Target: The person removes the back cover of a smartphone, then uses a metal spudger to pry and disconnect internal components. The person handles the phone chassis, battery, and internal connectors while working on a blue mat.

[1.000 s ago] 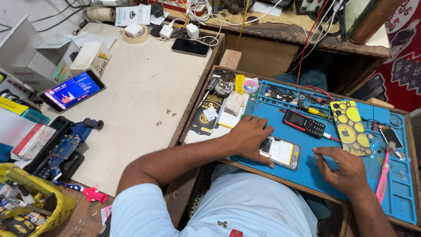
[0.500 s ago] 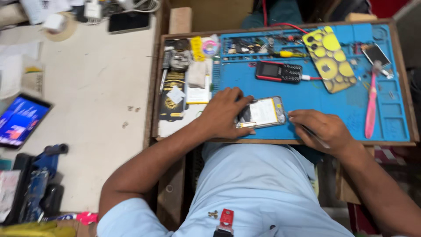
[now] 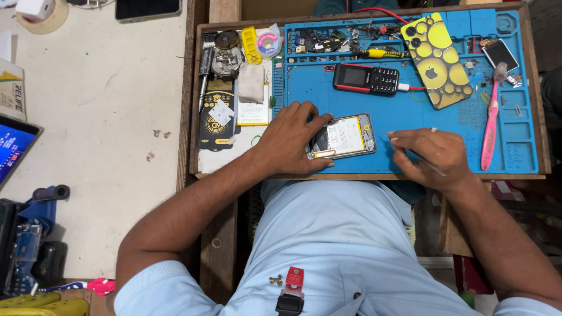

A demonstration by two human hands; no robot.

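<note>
One opened phone (image 3: 342, 137), back cover off and pale battery showing, lying flat near the near edge of one blue work mat (image 3: 328, 88). Left hand (image 3: 290, 140) spread over the phone's left end, fingers (image 3: 319, 123) curled along its far and near edges, pinning it down. Right hand (image 3: 430, 153) just right of the phone, not touching it, fingers pinched shut around one thin metal tool (image 3: 430, 167), its tip aimed left toward the phone. Farther back on the mat: one black-and-red keypad phone (image 3: 366, 78) plugged into a red cable, one yellow-and-black spotted phone case (image 3: 436, 58) lying at a slant, one yellow-handled screwdriver (image 3: 374, 53), and one pink brush (image 3: 490, 126) lying lengthwise at the right. One small dark glass panel (image 3: 500, 54) at the far right corner. Scattered small parts in the mat's far compartments, too small to count. Left of the mat, inside the same wooden tray (image 3: 193, 105): one roll of solder wire (image 3: 269, 42), one folded grey cloth (image 3: 252, 83), one black-and-gold packet (image 3: 215, 120). On the pale counter (image 3: 105, 117) to the left: one roll of tape (image 3: 41, 17) at the far corner and one lit screen (image 3: 14, 149) at the left edge.
</note>
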